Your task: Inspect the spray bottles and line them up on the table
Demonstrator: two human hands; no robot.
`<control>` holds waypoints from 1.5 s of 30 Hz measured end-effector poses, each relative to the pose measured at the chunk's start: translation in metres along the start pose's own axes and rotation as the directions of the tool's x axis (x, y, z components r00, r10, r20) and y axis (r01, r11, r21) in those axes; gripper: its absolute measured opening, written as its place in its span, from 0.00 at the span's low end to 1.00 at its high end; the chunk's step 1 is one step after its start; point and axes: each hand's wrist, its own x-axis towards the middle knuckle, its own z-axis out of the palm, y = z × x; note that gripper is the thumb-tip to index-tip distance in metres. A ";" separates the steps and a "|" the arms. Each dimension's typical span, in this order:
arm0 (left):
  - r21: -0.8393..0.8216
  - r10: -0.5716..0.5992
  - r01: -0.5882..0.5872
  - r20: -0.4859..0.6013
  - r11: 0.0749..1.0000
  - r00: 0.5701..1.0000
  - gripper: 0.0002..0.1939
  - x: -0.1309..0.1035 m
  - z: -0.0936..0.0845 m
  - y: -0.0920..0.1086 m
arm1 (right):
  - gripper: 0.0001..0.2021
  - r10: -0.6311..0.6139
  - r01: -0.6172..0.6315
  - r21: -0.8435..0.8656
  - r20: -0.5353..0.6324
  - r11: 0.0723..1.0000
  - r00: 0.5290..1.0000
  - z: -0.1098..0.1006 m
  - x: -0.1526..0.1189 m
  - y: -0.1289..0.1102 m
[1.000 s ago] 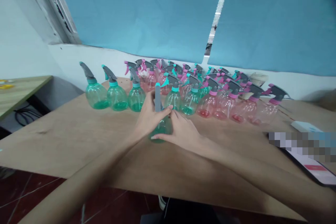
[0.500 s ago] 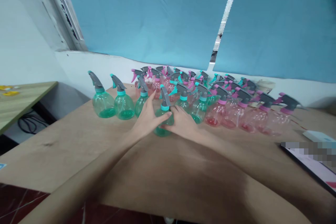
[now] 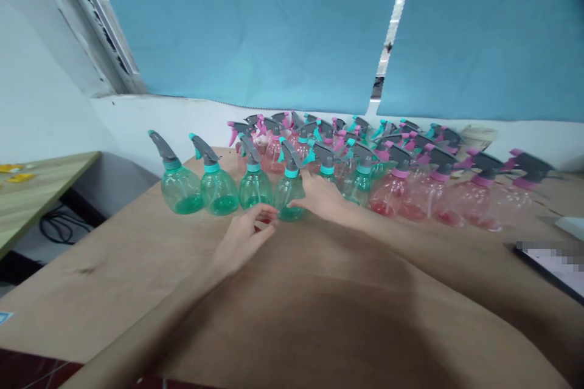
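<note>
A green spray bottle [image 3: 283, 194] with a grey and turquoise head stands upright in the front row. My right hand [image 3: 322, 194] is wrapped round its right side, thumb across the front. Just left of it and nearer to me is my left hand [image 3: 250, 228], fingers loosely curved and apart, with nothing in it. More green bottles stand to the left: one right beside it [image 3: 255, 187], another [image 3: 219, 190], and a leftmost one [image 3: 181, 188]. Right of my right hand is a green bottle [image 3: 358, 185], partly behind my hand.
Pink spray bottles [image 3: 426, 197] fill the front row's right side, with several pink and green ones behind. The wooden table [image 3: 114, 279] carries them. A dark-edged flat object [image 3: 556, 267] lies at the right. Another table [image 3: 50, 176] stands left, below a blue curtain [image 3: 255, 24].
My left hand has come off the green bottle and moved down toward me. The bottle, with my right hand on it, now stands farther back, in line with the others. The view has shifted slightly.
</note>
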 end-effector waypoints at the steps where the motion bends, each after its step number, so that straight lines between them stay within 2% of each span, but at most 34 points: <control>1: 0.001 0.001 -0.001 0.018 1.000 1.000 0.08 0.000 0.000 -0.001 | 0.32 0.006 -0.006 0.003 0.005 1.000 1.000 0.000 0.001 0.000; 6: 0.009 -0.004 0.003 0.055 1.000 0.999 0.07 0.001 0.003 -0.002 | 0.35 0.006 -0.006 0.025 0.020 1.000 1.000 0.001 0.007 0.000; 13: 0.015 -0.016 0.015 0.108 1.000 0.994 0.09 0.004 0.009 -0.007 | 0.32 0.024 -0.025 0.067 0.024 0.997 0.999 0.003 0.014 0.002; 20: 0.045 -0.028 0.021 0.145 0.999 0.989 0.12 0.007 0.017 0.003 | 0.37 0.014 -0.012 0.142 -0.013 0.990 1.000 0.002 0.004 0.006; 22: 0.053 -0.031 0.023 0.145 0.998 0.989 0.12 0.008 0.019 0.007 | 0.33 -0.005 0.012 0.167 -0.042 0.986 0.999 -0.002 -0.007 0.012; 25: 0.066 -0.036 0.027 0.149 0.997 0.988 0.12 0.008 0.023 0.013 | 0.19 -0.008 0.026 0.199 -0.093 0.980 0.996 -0.014 -0.026 0.031; 28: 0.082 -0.046 0.034 0.150 0.996 0.988 0.11 0.010 0.027 0.021 | 0.11 0.074 -0.030 0.233 -0.182 0.972 0.980 -0.025 -0.042 0.056; 30: 0.087 -0.051 0.038 0.146 0.995 0.988 0.11 0.013 0.031 0.028 | 0.13 0.142 -0.083 0.260 -0.219 0.962 0.965 -0.029 -0.049 0.069; 33: 0.083 -0.048 0.036 0.140 0.996 0.989 0.11 0.018 0.037 0.039 | 0.22 0.217 -0.159 0.332 -0.146 0.930 0.965 -0.030 -0.050 0.078; 36: 0.076 -0.040 0.030 0.134 0.997 0.990 0.11 0.020 0.043 0.051 | 0.30 0.236 -0.193 0.379 -0.069 0.905 0.969 -0.027 -0.040 0.074; 39: 0.072 -0.036 0.027 0.128 0.997 0.991 0.10 0.019 0.048 0.059 | 0.32 0.233 -0.204 0.399 -0.025 0.894 0.972 -0.021 -0.027 0.065; 45: 0.081 -0.037 0.027 0.132 0.996 0.991 0.11 0.014 0.054 0.074 | 0.34 0.243 -0.206 0.380 -0.051 0.902 0.969 -0.011 -0.010 0.057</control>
